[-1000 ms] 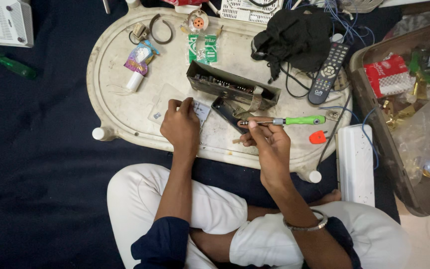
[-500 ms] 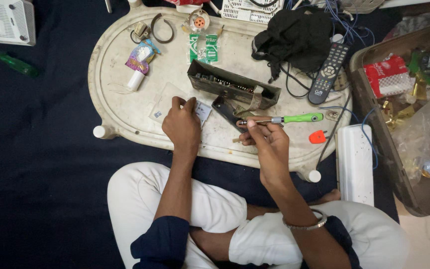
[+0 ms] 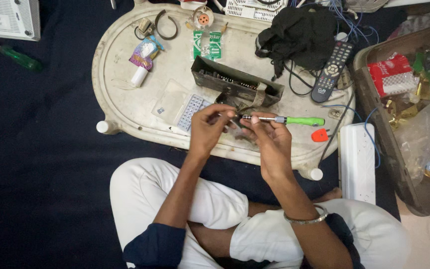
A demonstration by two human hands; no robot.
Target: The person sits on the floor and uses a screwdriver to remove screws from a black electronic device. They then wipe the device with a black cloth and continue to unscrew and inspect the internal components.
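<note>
Near the tray's (image 3: 125,107) front edge, the right hand (image 3: 269,137) pinches a light, stiff green-handled screwdriver (image 3: 284,120) by its slim metal shaft, while the left hand's (image 3: 207,127) fingertips close at its tip.

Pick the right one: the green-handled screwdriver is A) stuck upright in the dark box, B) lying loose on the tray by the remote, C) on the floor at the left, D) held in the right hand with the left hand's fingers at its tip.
D: the right hand grips the shaft of the green-handled screwdriver level above the tray, and the left hand pinches at its tip.
</note>
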